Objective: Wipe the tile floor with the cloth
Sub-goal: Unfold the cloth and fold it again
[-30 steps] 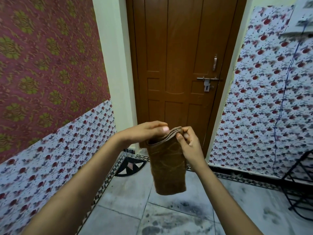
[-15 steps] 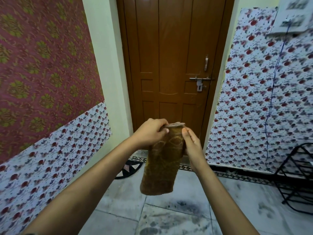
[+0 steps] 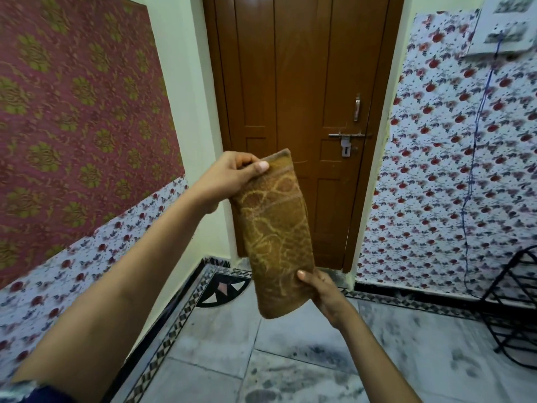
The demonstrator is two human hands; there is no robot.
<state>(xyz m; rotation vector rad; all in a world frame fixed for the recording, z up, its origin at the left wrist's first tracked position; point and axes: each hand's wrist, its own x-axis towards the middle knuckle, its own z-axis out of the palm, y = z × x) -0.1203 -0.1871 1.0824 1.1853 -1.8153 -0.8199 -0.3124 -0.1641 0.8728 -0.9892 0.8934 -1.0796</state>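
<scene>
The right hand [image 3: 325, 289] pinches the lower edge of a folded brown towel [image 3: 276, 234] — thick terry with paler gold curving patterns — held in the air above the grey, smudged tile floor [image 3: 305, 373]. The left hand [image 3: 229, 175] grips its top corner, thumb pressed on the front. Beyond stands a closed wooden door [image 3: 305, 82] — bolt latched.

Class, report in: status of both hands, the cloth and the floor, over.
Left hand pinches folded brown cloth at top; right hand grips its lower edge. Cloth held up, off the tile floor. Floor smudged, nothing blocking.
</scene>
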